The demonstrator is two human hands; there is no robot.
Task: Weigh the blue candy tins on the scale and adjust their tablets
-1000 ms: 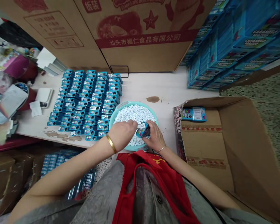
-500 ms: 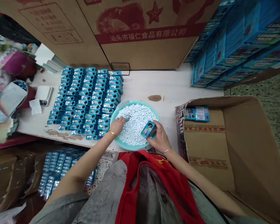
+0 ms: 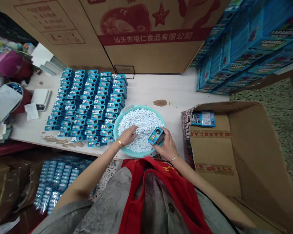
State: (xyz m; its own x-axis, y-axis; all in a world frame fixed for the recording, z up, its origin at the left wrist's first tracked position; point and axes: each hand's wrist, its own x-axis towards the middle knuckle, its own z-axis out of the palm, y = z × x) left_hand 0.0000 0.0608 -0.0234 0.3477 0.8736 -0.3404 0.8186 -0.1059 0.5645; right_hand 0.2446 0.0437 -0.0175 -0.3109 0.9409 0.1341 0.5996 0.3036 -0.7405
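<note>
A teal basin (image 3: 115, 130) full of small white candies (image 3: 143, 118) stands at the table's front edge. My left hand (image 3: 127, 136) is closed, fingertips down among the candies. The small grey metal tool that showed at its fingers earlier is now hidden. Over the basin's right side, my right hand (image 3: 168, 146) is closed around a small blue candy box (image 3: 156, 136), tilted, with a dark round opening in its top. Left of the basin, several rows of like blue boxes (image 3: 95, 110) stand upright, many with white candies showing at their tops.
A large open carton (image 3: 212, 149) stands at the right with a few blue packs (image 3: 203, 119) inside. Tall printed cartons (image 3: 146, 55) line the back, and stacked blue boxes (image 3: 236, 61) the back right. A white scale (image 3: 42, 98) sits at the left.
My left hand has moved slightly right and down into the candies, and the metal tool has gone out of sight. My right hand holds the box nearly still.
</note>
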